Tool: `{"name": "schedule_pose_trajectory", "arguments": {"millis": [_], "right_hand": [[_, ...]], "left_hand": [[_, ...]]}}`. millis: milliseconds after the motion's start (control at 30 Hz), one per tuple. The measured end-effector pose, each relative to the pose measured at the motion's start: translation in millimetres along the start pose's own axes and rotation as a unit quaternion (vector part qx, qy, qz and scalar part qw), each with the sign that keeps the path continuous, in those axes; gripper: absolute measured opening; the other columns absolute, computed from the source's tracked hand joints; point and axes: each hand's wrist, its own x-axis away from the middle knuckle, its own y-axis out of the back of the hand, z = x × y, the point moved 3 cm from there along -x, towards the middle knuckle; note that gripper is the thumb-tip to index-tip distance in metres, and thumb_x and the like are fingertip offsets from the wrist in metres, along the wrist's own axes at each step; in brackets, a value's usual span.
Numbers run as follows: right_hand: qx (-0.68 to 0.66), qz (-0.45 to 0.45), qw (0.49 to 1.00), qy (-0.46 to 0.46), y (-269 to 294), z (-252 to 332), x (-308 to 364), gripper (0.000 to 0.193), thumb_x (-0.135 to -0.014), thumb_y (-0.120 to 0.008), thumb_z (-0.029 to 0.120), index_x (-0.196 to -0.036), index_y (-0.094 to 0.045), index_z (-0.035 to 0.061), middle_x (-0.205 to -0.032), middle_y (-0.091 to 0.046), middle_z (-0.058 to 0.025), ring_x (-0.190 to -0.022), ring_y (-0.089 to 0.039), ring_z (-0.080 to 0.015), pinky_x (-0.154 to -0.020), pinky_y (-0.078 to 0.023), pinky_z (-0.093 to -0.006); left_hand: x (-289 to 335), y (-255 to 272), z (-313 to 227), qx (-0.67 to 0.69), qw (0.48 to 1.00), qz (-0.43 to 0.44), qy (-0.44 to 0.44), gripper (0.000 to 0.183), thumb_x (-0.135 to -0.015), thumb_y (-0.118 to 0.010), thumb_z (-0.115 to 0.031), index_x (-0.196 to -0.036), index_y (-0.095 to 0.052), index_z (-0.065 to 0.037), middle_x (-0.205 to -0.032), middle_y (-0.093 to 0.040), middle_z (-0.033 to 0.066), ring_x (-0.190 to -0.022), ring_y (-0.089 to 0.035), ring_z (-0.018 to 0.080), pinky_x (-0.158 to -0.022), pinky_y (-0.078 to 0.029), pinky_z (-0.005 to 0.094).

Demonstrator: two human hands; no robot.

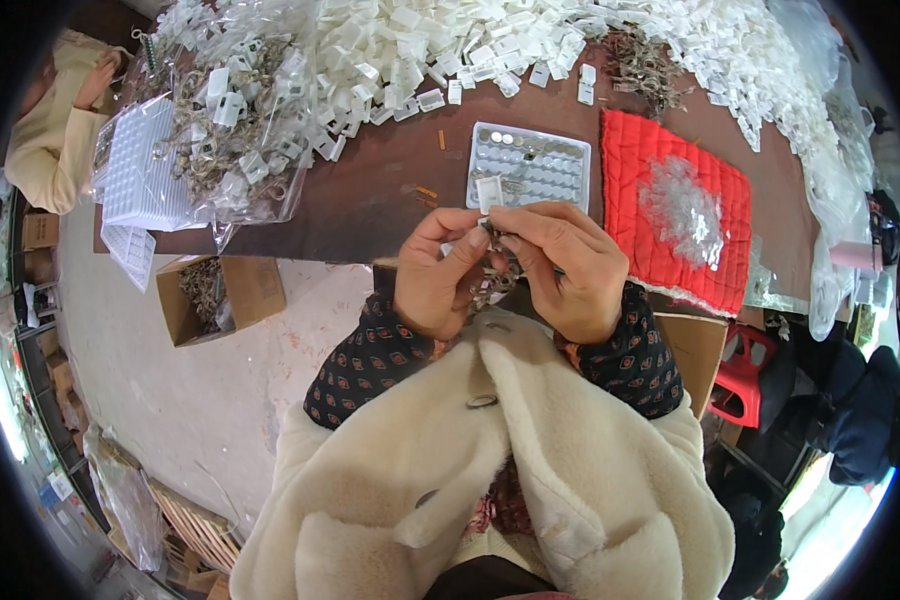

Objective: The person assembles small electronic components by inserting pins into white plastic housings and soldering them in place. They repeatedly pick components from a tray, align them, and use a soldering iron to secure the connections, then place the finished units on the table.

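In front of my chest, at the table's near edge, my left hand [438, 275] and my right hand [575, 268] meet with their fingers closed. A small white plastic case [489, 193] sticks up between the fingertips of both. Below it, a bunch of thin, brownish-grey metallic strands [492, 287] hangs between the palms; how it joins the case is hidden by my fingers. Just beyond the case lies a white compartment tray [580, 195] with several round silver discs along its far row. Some small thin parts rest in its near portion.
White plastic cases [400, 50] heap along the far side. A red quilted cloth [625, 200] carries small clear plastic pieces [685, 205]. At left are stacked white trays [140, 170], a full clear bag [245, 130] and a cardboard box [255, 290]; another person's sleeve [65, 160] shows beyond.
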Motion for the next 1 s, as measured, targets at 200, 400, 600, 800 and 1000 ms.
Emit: {"name": "schedule_pose_trajectory", "arguments": {"millis": [200,400,600,800,1000], "right_hand": [[0.234,-0.114,0.963,-0.067,29.1,-64.2,-19.8,0.018,-0.085,-0.068,0.002,-0.102,-0.072,0.0059,-0.090,-0.066,-0.0125,-0.077,-0.066,-0.0297,-0.070,-0.053,-0.0364],[0.341,-0.078,0.935,-0.060,22.5,-106.0,-7.9,0.015,-0.086,-0.068,0.005,-0.100,-0.073,0.0067,-0.086,-0.064,-0.0122,-0.082,-0.064,-0.0309,-0.073,-0.052,-0.0371],[0.298,-0.078,0.949,-0.065,22.9,-86.9,-17.8,0.013,-0.083,-0.070,0.007,-0.096,-0.071,0.0075,-0.085,-0.065,-0.0098,-0.081,-0.064,-0.0295,-0.072,-0.052,-0.0397],[0.077,-0.018,0.997,-0.006,-0.7,-18.1,-2.8,0.019,-0.079,-0.071,-0.003,-0.096,-0.068,0.0061,-0.091,-0.069,-0.0090,-0.080,-0.065,-0.0290,-0.069,-0.053,-0.0370],[0.045,0.009,0.999,0.005,-9.1,-5.7,-4.8,0.017,-0.078,-0.071,-0.004,-0.092,-0.067,0.0033,-0.087,-0.068,-0.0083,-0.079,-0.066,-0.0289,-0.068,-0.052,-0.0365]], "left_hand": [[-0.9,3.3,3.1,-0.062,0.997,-0.056,-0.005,0.015,-0.099,-0.059,-0.011,-0.114,-0.056,-0.006,-0.107,-0.069,0.0169,-0.073,-0.066,0.0079,-0.040,-0.036,0.0144],[-3.2,10.7,4.9,-0.055,0.998,-0.028,-0.011,0.016,-0.099,-0.058,-0.010,-0.115,-0.056,-0.006,-0.110,-0.068,0.0181,-0.078,-0.068,0.0103,-0.041,-0.037,0.0146],[-3.0,8.2,4.2,-0.066,0.997,-0.038,0.003,0.017,-0.099,-0.059,-0.011,-0.114,-0.056,-0.006,-0.110,-0.068,0.0177,-0.076,-0.067,0.0098,-0.041,-0.037,0.0148],[-1.8,6.9,1.3,-0.019,0.999,-0.030,0.002,0.016,-0.097,-0.061,-0.004,-0.111,-0.056,-0.002,-0.107,-0.068,0.0180,-0.073,-0.068,0.0135,-0.038,-0.035,0.0172],[2.4,11.8,3.0,-0.035,0.999,-0.024,0.003,0.012,-0.098,-0.060,-0.011,-0.109,-0.059,-0.006,-0.093,-0.069,0.0101,-0.066,-0.065,0.0088,-0.039,-0.039,0.0166]]}}
